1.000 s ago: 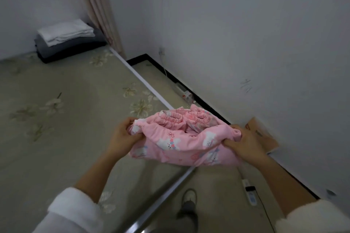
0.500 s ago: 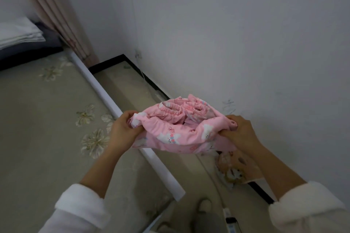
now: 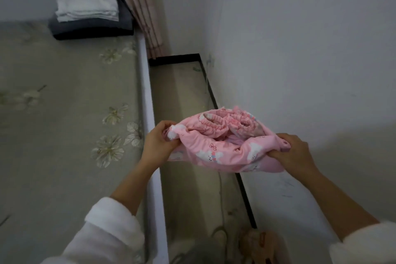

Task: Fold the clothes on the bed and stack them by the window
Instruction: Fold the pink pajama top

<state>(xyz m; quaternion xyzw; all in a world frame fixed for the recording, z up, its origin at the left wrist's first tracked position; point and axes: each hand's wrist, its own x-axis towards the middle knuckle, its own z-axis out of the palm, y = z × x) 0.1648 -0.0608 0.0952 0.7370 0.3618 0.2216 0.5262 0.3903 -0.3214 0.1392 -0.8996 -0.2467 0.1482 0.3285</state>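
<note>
A bunched pink garment (image 3: 225,150), printed with white rabbits and small bows, is held in the air between both hands. It is positioned above the narrow strip of floor (image 3: 184,96) between the bed (image 3: 53,113) and the white wall (image 3: 300,38), clear of both. Gathered elastic hems are seen at the top of the bundle.

The garment's left end is gripped by the left hand (image 3: 159,146), with the fingers curled round the fabric. The right end is pinched by the right hand (image 3: 294,152), with the fingers closed over a fold of cloth. White fleece sleeves (image 3: 111,233) are worn on both forearms.

The bed is covered by a pale sheet with a flower print and is bordered by a white edge rail. At the far end of the bed, a folded white item (image 3: 87,6) is stacked on a folded dark grey item (image 3: 92,28). This stack is located just beside a pink striped curtain (image 3: 143,6), which hangs down to the floor in the corner.
</note>
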